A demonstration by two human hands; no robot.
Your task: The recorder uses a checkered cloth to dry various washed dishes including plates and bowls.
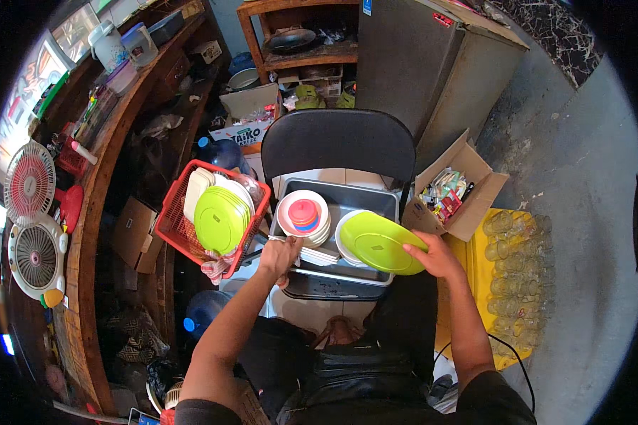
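Note:
My right hand [433, 255] grips the rim of a lime-green plate [385, 241], tilted over a stack of white plates [348, 220] in a grey plastic basin [361, 199]. The basin rests on the seat of a black chair [337, 141]. My left hand [282, 257] is at the basin's front left edge, beside a stack of white rectangular dishes [319, 256]; its fingertips are partly hidden. White bowls [323, 231] with small coloured bowls and a pink lid [303, 211] inside stand in the basin. Left of it, a red plastic basket [183, 241] holds lime-green plates [220, 220] and white dishes.
An open cardboard box [476, 175] of packets stands right of the chair, near a yellow crate [470, 265] with glass jars [515, 276]. Blue water jugs [207, 308] stand left. A wooden counter [85, 265] with fans lines the left side; a refrigerator [404, 64] stands behind.

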